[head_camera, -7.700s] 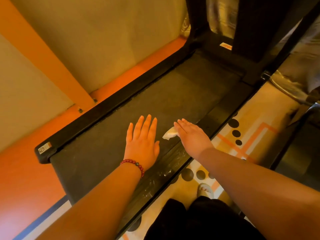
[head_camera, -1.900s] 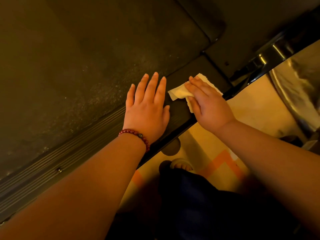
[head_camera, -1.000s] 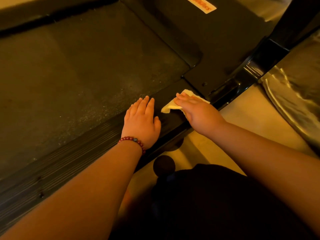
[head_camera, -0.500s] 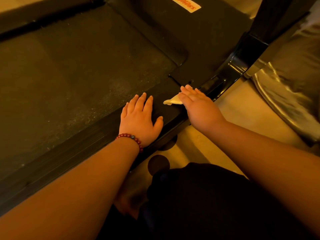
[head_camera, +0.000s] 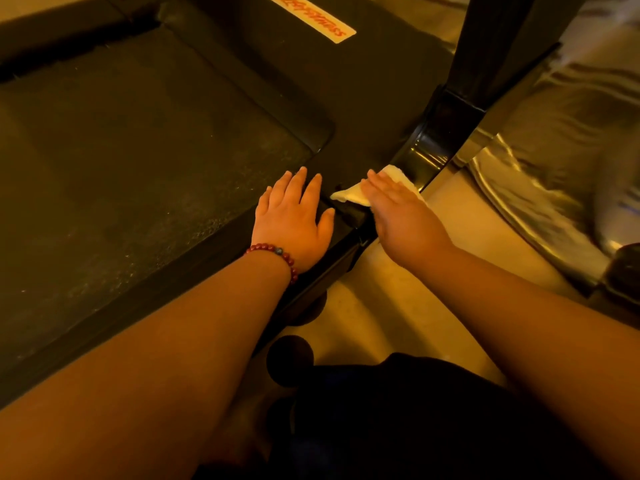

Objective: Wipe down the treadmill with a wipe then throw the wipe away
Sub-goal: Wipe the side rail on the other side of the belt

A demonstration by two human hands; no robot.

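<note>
Left hand [head_camera: 291,223] on treadmill [head_camera: 138,150], right hand [head_camera: 398,216] atop wipe [head_camera: 346,196]

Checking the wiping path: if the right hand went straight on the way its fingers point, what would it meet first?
Probably nothing at first: the right hand, flat on the wipe, points across the flat cover toward its label. The post stands off to its right, though depth is unclear.
</note>
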